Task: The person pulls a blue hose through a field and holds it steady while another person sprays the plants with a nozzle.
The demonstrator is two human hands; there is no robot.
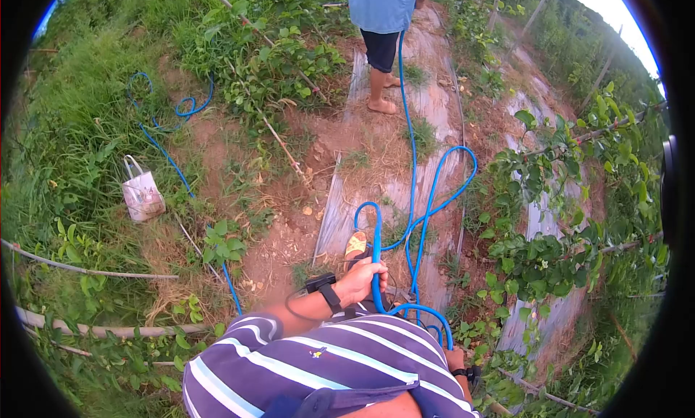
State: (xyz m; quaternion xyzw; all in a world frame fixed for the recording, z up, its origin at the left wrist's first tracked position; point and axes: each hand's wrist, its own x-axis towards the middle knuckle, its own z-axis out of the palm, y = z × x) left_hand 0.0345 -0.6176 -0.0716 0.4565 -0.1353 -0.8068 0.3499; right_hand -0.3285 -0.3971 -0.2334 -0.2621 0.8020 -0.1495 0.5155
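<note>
I have the blue hose in the lower middle of the frame, my left grip curled right round it. My right grip is lower down, against the hose beside the striped shirt, its fingers too hidden for me to tell whether they pinch it. Just above, the hose crosses itself in a loose loop; pulled hard, I judge that crossing could tighten into a kink. A patterned shoe is right by the curve near my left grip, so one careless step could trap the line. Toward top centre the hose runs up to a co-worker standing on the plastic sheeting; a sudden tug could jerk it through my fingers. The leafy vines at right could snag a loop swinging wide
</note>
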